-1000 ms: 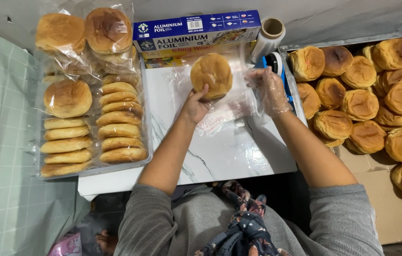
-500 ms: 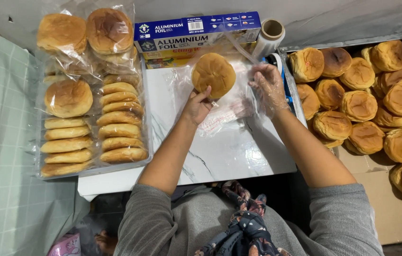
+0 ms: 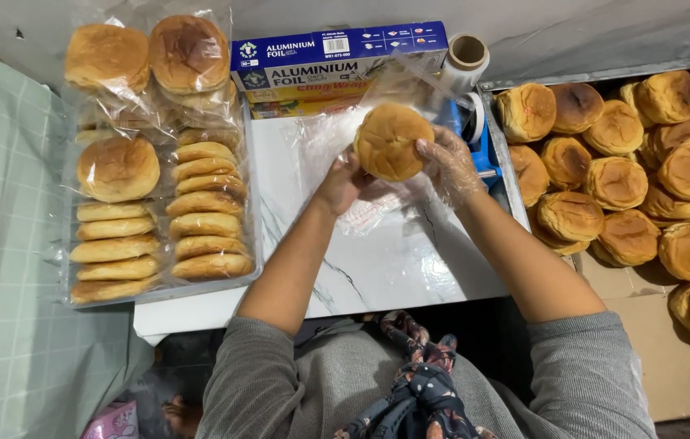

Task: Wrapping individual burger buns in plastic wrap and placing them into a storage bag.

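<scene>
Blue foil box (image 3: 337,57), tray of wrapped buns (image 3: 158,203), perhaps a tape dispenser (image 3: 479,134).

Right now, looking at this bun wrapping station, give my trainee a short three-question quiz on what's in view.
1. True or false: both hands are on one round bun.
2. Which hand is covered by clear plastic film? A) left hand B) right hand
3. Fill in: the loose unwrapped buns lie on the person's ____ side.

Key: 1 true. 2 B. 3 right; the wrapped buns lie in a clear tray on the left.
</scene>
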